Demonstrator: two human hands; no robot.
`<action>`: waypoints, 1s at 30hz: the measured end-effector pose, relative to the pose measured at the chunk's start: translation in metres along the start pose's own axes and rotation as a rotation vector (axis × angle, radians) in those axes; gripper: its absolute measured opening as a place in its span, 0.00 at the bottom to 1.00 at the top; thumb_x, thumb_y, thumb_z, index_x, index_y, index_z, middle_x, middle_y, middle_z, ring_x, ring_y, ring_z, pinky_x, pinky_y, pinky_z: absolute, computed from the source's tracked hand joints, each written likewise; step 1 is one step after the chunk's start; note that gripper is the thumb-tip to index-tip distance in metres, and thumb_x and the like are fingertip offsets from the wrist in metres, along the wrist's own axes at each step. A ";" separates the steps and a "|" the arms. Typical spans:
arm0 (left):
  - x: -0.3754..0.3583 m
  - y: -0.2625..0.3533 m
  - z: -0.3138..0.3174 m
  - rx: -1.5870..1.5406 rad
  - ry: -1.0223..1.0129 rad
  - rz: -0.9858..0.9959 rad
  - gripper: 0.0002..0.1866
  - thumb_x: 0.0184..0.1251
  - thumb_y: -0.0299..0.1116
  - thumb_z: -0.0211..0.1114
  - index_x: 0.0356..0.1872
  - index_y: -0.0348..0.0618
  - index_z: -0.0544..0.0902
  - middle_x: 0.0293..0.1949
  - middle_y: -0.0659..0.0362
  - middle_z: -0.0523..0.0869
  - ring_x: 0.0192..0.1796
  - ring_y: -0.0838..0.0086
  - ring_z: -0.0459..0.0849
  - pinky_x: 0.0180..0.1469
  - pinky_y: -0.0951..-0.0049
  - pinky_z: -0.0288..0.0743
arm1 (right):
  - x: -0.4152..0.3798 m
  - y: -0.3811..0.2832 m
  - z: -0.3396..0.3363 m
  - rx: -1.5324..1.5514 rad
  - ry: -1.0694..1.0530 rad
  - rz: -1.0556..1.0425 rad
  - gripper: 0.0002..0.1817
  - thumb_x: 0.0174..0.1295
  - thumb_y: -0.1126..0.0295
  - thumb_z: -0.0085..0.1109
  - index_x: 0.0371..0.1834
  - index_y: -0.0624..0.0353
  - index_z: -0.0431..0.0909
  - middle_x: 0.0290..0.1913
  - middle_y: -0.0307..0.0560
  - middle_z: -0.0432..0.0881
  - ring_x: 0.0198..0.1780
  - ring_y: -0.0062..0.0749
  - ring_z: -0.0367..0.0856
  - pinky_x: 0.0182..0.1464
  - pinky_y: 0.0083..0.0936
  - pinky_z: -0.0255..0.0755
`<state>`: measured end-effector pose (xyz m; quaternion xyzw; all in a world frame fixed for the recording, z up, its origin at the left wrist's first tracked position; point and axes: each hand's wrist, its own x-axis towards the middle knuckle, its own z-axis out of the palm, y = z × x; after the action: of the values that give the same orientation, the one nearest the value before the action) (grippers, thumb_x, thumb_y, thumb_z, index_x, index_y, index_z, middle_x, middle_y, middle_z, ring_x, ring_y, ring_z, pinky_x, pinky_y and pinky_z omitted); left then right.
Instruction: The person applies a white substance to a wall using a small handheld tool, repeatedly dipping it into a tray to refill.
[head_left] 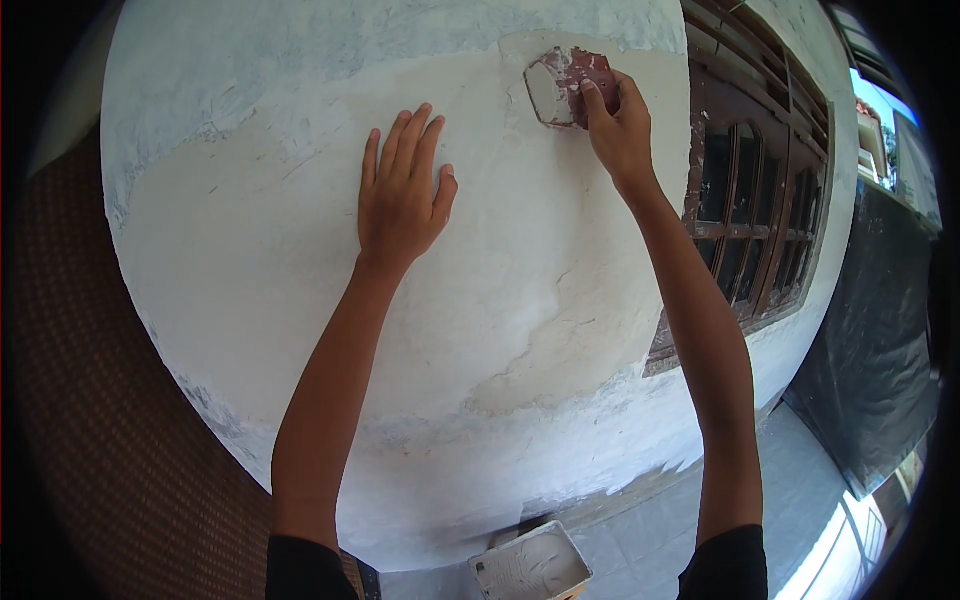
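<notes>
My left hand (402,200) lies flat against the white wall (470,260) with its fingers spread and nothing in it. Higher up and to the right, my right hand (622,120) grips a reddish-brown flat scraper (592,72) smeared with pale paste, pressed near the wall's upper part. The thumb rests on the scraper's near face; the other fingers are mostly hidden. Around the scraper the wall surface is beige, and a beige patch with an uneven edge runs down below it.
Brown wooden window frames (770,240) with glass panes stand right of my right hand. A tub of white paste (535,565) sits on the grey floor (640,545) below. Black sheeting (865,330) hangs at the far right. A brown woven surface (110,380) is at the left.
</notes>
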<state>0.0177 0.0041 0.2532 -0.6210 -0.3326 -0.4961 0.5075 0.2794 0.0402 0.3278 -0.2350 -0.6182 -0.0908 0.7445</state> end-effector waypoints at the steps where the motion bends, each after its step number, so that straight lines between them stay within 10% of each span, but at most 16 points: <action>1: 0.000 0.000 0.000 0.000 0.002 0.000 0.26 0.71 0.35 0.56 0.71 0.46 0.70 0.74 0.59 0.69 0.77 0.63 0.65 0.79 0.50 0.51 | 0.004 0.001 -0.002 -0.002 0.067 0.058 0.23 0.69 0.63 0.61 0.59 0.70 0.75 0.47 0.56 0.85 0.47 0.35 0.85 0.54 0.31 0.77; 6: 0.001 0.002 0.001 0.014 0.011 -0.006 0.26 0.72 0.35 0.56 0.70 0.46 0.71 0.74 0.58 0.70 0.77 0.63 0.65 0.79 0.50 0.51 | 0.014 0.005 -0.021 0.111 0.287 0.280 0.21 0.71 0.66 0.57 0.59 0.71 0.73 0.46 0.52 0.84 0.45 0.30 0.84 0.50 0.26 0.77; 13: -0.001 0.001 0.000 0.010 -0.004 -0.013 0.26 0.72 0.36 0.56 0.70 0.46 0.70 0.74 0.58 0.70 0.77 0.63 0.64 0.79 0.49 0.51 | -0.004 0.004 -0.002 -0.088 0.003 -0.095 0.26 0.70 0.62 0.59 0.62 0.73 0.71 0.46 0.55 0.83 0.44 0.34 0.83 0.54 0.32 0.76; 17: -0.001 0.003 -0.001 0.017 -0.007 -0.020 0.26 0.72 0.36 0.56 0.71 0.47 0.70 0.74 0.59 0.69 0.77 0.63 0.64 0.79 0.49 0.50 | 0.020 0.026 -0.023 0.207 0.352 0.230 0.16 0.72 0.68 0.56 0.55 0.70 0.74 0.43 0.44 0.82 0.38 0.21 0.79 0.43 0.20 0.75; 23: -0.001 0.003 0.000 0.010 -0.004 -0.020 0.27 0.72 0.35 0.56 0.71 0.47 0.70 0.74 0.59 0.69 0.77 0.63 0.64 0.79 0.49 0.49 | -0.014 0.015 -0.001 -0.017 0.030 -0.090 0.23 0.73 0.65 0.58 0.64 0.69 0.72 0.44 0.44 0.82 0.43 0.19 0.79 0.48 0.20 0.74; 25: -0.001 0.003 -0.001 0.010 -0.003 -0.018 0.27 0.72 0.35 0.56 0.71 0.47 0.70 0.74 0.59 0.69 0.77 0.63 0.64 0.79 0.49 0.50 | -0.010 0.014 -0.002 -0.062 0.110 -0.002 0.22 0.72 0.65 0.57 0.61 0.73 0.71 0.45 0.52 0.82 0.46 0.33 0.82 0.53 0.30 0.76; 30: -0.002 0.003 0.000 0.023 -0.004 -0.018 0.27 0.72 0.36 0.56 0.71 0.47 0.70 0.74 0.59 0.69 0.77 0.63 0.64 0.79 0.49 0.49 | -0.006 0.001 -0.016 0.230 0.270 0.203 0.18 0.73 0.66 0.58 0.57 0.69 0.74 0.45 0.46 0.82 0.41 0.22 0.80 0.43 0.21 0.77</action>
<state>0.0198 0.0032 0.2507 -0.6131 -0.3448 -0.4957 0.5094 0.2921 0.0329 0.3200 -0.1953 -0.4922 0.0250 0.8479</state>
